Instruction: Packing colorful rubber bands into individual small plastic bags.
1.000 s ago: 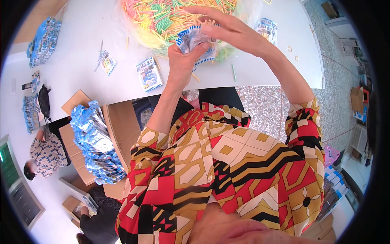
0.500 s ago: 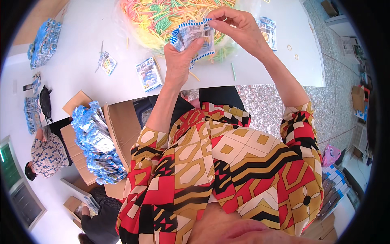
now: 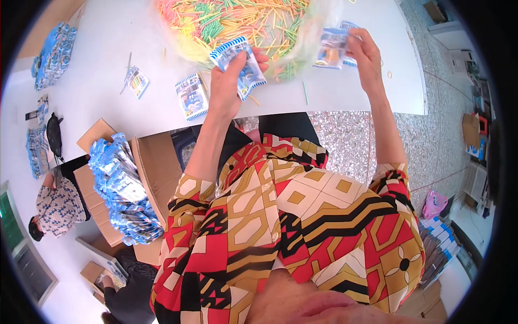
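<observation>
My left hand point(image 3: 225, 89) is closed around a blue-and-white packet point(image 3: 249, 75) with striped ends, held in front of a heap of thin coloured sticks point(image 3: 248, 24) in clear plastic. My right hand point(image 3: 368, 60) pinches a second small packet point(image 3: 330, 49) by its edge, over the table right of the heap; this packet is slightly blurred. Partly hidden behind that hand are more packets point(image 3: 350, 60) on the table. Left of my left hand lies a flat packet point(image 3: 191, 97), and farther left a smaller one point(image 3: 137, 82) beside a thin metal tool point(image 3: 127, 74).
Below the table edge at left, an open cardboard box point(image 3: 154, 162) holds many blue packets point(image 3: 124, 189). More packets are heaped at the table's far left point(image 3: 55, 56). A rubber band point(image 3: 389, 74) lies near the right edge. Two other people point(image 3: 60, 208) are at left.
My hands, which were together at one packet over the heap, have parted. My right hand has moved right with a packet; the left still grips a packet, now tilted and lower.
</observation>
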{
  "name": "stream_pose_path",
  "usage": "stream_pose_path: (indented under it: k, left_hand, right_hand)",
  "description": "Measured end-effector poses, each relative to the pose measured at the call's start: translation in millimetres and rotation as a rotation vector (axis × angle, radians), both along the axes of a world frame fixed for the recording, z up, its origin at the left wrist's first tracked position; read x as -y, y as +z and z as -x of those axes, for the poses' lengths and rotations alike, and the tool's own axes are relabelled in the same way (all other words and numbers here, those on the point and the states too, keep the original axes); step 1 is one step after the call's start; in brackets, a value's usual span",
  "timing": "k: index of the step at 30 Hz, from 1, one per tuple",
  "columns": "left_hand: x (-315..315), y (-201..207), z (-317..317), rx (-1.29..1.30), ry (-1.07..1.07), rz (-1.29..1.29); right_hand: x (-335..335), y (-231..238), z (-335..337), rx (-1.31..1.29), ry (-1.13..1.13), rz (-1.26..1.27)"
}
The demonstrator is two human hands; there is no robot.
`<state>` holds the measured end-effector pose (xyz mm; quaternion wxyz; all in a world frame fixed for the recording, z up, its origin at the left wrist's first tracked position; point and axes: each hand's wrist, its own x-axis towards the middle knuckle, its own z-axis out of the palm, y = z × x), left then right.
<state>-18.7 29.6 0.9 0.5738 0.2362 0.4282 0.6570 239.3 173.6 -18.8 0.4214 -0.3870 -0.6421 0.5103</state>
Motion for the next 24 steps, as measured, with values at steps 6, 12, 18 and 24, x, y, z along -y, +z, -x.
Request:
stream_pose_path:
  k: [6, 12, 18, 24]
  left_hand:
    - [5, 4, -3, 0.010, 0.018, 0.028]
    - [8, 5, -5, -0.047, 0.090, 0.024]
    - [13, 10, -9, -0.146, 0.108, -0.014]
    - [23, 11, -11, -0.272, 0.156, -0.084]
  right_hand:
    - [-27, -51, -53, 0.228, -0.155, 0.069]
    - [-9, -11, -5, 0.421, -0.279, -0.636]
    - [48, 46, 79, 0.187, 0.214, -0.438]
    - [72, 61, 114, 0.118, 0.490, -0.352]
